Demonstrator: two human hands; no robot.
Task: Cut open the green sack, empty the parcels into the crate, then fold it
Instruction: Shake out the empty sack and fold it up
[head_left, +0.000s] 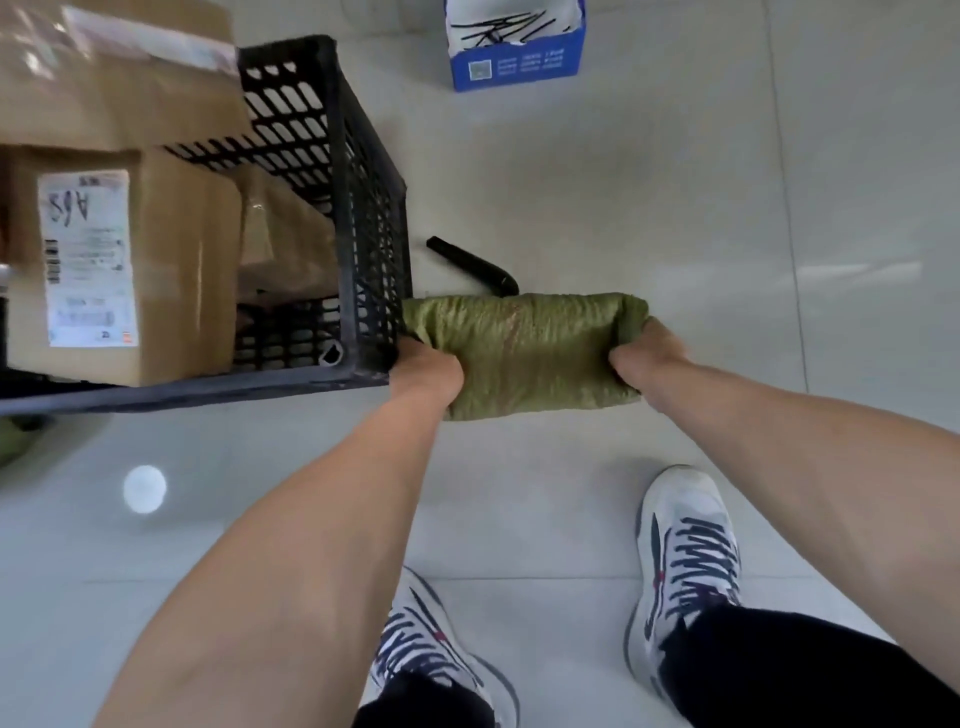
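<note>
Head view: a person is bending over a tiled floor (675, 182), holding a folded green sack (524, 353) by both short ends, just beside the black crate (371, 218). Whether the bundle is resting on the tiles or hanging just above them cannot be told. The left hand (423, 371) is gripping the end that is touching the crate's corner. The right hand (644, 353) is clamping the far, rolled end, with its fingers tucked out of sight under the cloth. The hands are apart, the bundle's width between them.

Brown parcels (171, 249) are sitting inside the crate, so the emptying appears done and the folding looks to be near its end. The sack is showing a crinkled woven sheen and is puckering where it is squeezed. It is likely light, soft and somewhat slick, with layers liable to spring open or slide if released. Taking it at the ends, thumbs on top and fingers under every layer, seems the surest hold; pinching only the top layer risks unfolding it.

A black tool (470, 262) is lying just behind the sack, and a blue box (519, 62) is standing farther off.
</note>
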